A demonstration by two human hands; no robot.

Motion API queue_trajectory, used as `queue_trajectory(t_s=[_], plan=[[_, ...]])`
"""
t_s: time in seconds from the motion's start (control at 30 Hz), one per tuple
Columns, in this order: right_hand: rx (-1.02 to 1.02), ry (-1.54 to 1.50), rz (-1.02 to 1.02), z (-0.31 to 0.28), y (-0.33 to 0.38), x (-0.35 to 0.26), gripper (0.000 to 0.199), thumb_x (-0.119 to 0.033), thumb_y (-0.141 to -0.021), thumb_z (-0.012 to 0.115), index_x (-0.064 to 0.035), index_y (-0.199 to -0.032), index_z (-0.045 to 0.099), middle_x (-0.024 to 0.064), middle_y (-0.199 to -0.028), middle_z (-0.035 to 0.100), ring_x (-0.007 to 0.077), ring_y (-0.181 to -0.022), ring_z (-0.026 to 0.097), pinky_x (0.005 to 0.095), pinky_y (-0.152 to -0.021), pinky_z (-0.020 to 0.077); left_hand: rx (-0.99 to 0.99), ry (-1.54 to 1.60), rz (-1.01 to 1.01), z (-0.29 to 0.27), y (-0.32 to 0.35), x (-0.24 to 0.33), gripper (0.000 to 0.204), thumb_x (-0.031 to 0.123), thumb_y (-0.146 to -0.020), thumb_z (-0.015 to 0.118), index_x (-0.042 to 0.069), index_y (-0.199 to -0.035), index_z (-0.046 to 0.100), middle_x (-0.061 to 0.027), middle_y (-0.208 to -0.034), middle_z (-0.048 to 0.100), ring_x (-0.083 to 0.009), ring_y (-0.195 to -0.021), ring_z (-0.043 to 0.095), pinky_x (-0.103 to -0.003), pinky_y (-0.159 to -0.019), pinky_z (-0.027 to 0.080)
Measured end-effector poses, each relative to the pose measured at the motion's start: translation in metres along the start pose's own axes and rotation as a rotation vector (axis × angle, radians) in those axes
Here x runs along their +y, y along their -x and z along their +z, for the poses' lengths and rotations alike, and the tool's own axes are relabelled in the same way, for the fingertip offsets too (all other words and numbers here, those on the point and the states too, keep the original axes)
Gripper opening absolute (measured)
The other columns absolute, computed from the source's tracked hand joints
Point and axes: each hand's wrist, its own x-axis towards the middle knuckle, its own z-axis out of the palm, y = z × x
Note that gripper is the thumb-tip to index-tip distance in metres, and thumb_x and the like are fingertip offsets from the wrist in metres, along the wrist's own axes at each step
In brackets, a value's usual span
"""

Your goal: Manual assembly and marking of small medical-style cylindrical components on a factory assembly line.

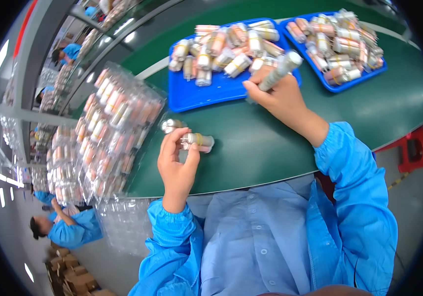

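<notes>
My left hand (176, 157) pinches a small bundle of silver and pink cylinders (199, 142), bound with a yellow band, just above the green table. Another such bundle (171, 125) lies beside its fingertips. My right hand (281, 98) grips a thick pale marker pen (281, 70), its blunt end pointing up and away. That hand is over the near right corner of a blue tray (196, 101) heaped with similar bundles. The pen's lower end is mostly hidden by the fingers.
A second blue tray (342, 89) full of bundles stands at the far right. Clear plastic trays (115, 118) with rows of bundles line the left side. A red stool (413, 150) is beyond the table's right edge. A co-worker in blue (81, 229) is at the lower left, near cardboard boxes (76, 276).
</notes>
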Motion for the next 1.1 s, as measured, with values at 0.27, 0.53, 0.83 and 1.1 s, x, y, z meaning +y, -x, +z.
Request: queue_trajectory(t_s=[0.27, 0.53, 0.83, 1.1], plan=[[-0.04, 0.014, -0.118, 0.011, 0.003, 0.003, 0.014, -0.007, -0.086, 0.076, -0.0021, -0.079, 0.065, 0.0065, -0.072, 0.063, 0.0173, -0.065, 0.061, 0.0327, -0.059, 0.0467, 0.234, -0.749, 0.177, -0.03, -0.019, -0.022, 0.055, 0.014, -0.084, 0.074, 0.001, -0.133, 0.052, -0.0159, -0.106, 0.059, -0.0321, -0.091, 0.061, -0.042, -0.081, 0.051], [-0.055, 0.088, -0.142, 0.011, 0.004, 0.006, 0.016, -0.003, -0.086, 0.075, -0.0018, -0.076, 0.063, 0.0059, -0.071, 0.06, 0.0168, -0.063, 0.056, 0.0321, -0.058, 0.0416, 0.202, -0.509, 0.096, -0.046, -0.028, -0.026, 0.035, 0.019, -0.093, 0.072, -0.002, -0.118, 0.061, -0.0163, -0.096, 0.063, -0.0278, -0.085, 0.067, -0.038, -0.069, 0.054], [-0.096, 0.125, -0.152, 0.012, 0.01, 0.001, 0.015, -0.001, -0.087, 0.072, -0.001, -0.076, 0.062, 0.0063, -0.071, 0.057, 0.0173, -0.063, 0.053, 0.0318, -0.058, 0.04, 0.506, -0.243, -0.169, -0.23, -0.002, 0.034, 0.029, 0.015, -0.092, 0.073, 0.0, -0.116, 0.067, -0.009, -0.09, 0.067, -0.019, -0.076, 0.069, -0.032, -0.062, 0.056], [-0.135, 0.135, -0.133, 0.016, 0.011, 0.001, 0.014, 0.0, -0.088, 0.072, -0.0009, -0.077, 0.062, 0.0073, -0.072, 0.058, 0.0175, -0.063, 0.054, 0.0322, -0.058, 0.0412, -0.102, -1.424, -0.023, -0.288, -0.031, 0.03, 0.057, 0.033, -0.073, 0.086, 0.001, -0.117, 0.069, -0.0187, -0.091, 0.067, -0.0386, -0.094, 0.064, -0.047, -0.083, 0.051]])
